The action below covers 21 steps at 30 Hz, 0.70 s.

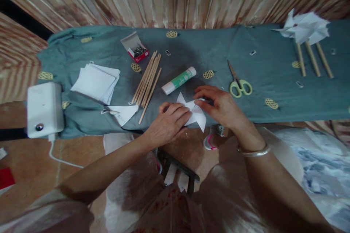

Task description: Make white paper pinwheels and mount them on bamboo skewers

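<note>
A white paper pinwheel [198,117] with pointed blades lies near the front edge of the cloth-covered table, between both hands. My left hand [168,123] presses on its left side, fingers together over the paper. From the right, my right hand [221,105] pinches the upper right part of the pinwheel between thumb and fingers. The pinwheel's left part and the exact fingertip contact are hidden. Just behind the hands lies a green and white glue stick [179,80]. A pair of scissors [238,84] with light green handles rests to the right.
Several thin wooden sticks [147,80] lie left of the glue stick. Beyond them stands an opened red box [138,52] of small metal pieces. White paper squares [94,82], a paper scrap [124,114] and a white device [45,109] are leftward. Pinwheels on sticks [307,27] lie far right.
</note>
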Each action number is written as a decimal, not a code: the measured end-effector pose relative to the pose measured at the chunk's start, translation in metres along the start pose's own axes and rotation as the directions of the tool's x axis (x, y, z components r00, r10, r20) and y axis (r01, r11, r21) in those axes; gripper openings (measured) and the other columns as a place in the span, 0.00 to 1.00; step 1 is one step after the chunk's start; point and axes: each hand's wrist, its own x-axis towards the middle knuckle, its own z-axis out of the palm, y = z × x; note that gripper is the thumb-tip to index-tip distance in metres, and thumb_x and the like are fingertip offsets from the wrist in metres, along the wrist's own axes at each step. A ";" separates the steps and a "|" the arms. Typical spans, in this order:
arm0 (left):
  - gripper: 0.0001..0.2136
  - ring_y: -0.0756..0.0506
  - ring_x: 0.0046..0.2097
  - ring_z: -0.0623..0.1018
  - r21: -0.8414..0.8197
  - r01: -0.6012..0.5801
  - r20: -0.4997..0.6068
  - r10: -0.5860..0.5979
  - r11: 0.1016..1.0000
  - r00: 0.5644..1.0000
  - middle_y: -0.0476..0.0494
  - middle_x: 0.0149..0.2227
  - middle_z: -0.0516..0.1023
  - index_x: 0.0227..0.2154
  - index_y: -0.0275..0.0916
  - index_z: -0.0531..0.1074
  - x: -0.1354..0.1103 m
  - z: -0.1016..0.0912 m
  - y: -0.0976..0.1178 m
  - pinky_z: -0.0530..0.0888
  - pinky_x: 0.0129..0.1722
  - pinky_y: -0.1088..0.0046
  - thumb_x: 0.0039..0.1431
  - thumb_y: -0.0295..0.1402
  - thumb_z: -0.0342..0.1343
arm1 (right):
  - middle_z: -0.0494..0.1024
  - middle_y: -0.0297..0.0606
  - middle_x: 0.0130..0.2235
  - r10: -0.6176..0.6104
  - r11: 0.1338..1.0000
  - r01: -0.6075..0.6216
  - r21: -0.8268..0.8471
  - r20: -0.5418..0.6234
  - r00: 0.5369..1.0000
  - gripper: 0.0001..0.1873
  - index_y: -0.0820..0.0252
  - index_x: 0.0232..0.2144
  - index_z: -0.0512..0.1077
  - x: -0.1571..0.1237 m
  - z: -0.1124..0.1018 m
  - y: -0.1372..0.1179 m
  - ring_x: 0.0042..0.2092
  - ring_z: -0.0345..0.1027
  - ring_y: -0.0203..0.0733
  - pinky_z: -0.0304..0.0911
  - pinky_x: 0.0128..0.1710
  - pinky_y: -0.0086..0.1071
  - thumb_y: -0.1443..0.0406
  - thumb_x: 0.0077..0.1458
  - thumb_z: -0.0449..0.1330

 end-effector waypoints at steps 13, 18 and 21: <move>0.12 0.39 0.54 0.70 0.007 -0.024 -0.005 0.024 1.000 1.000 0.41 0.47 0.77 0.46 0.34 0.71 0.013 -0.007 0.004 0.58 0.54 0.58 0.62 0.35 0.57 | 0.80 0.44 0.44 0.066 0.996 -0.073 -0.048 -0.134 0.989 0.07 0.57 0.32 0.77 -0.019 -0.014 0.001 0.49 0.74 0.49 0.65 0.51 0.45 0.63 0.57 0.59; 0.09 0.40 0.53 0.70 0.018 -0.055 -0.042 0.056 0.998 0.998 0.42 0.43 0.78 0.42 0.35 0.72 0.018 -0.007 0.000 0.58 0.53 0.58 0.63 0.35 0.56 | 0.80 0.44 0.45 0.101 0.993 -0.109 -0.045 -0.141 0.985 0.08 0.57 0.33 0.78 -0.028 -0.017 0.003 0.49 0.74 0.49 0.66 0.51 0.44 0.61 0.58 0.59; 0.06 0.42 0.51 0.71 0.018 -0.057 -0.042 0.058 0.998 0.997 0.44 0.41 0.78 0.40 0.36 0.73 0.020 -0.008 -0.002 0.59 0.54 0.58 0.64 0.31 0.54 | 0.80 0.44 0.45 0.108 0.993 -0.114 -0.031 -0.152 0.982 0.09 0.56 0.33 0.78 -0.031 -0.018 0.005 0.49 0.74 0.50 0.66 0.52 0.45 0.60 0.58 0.59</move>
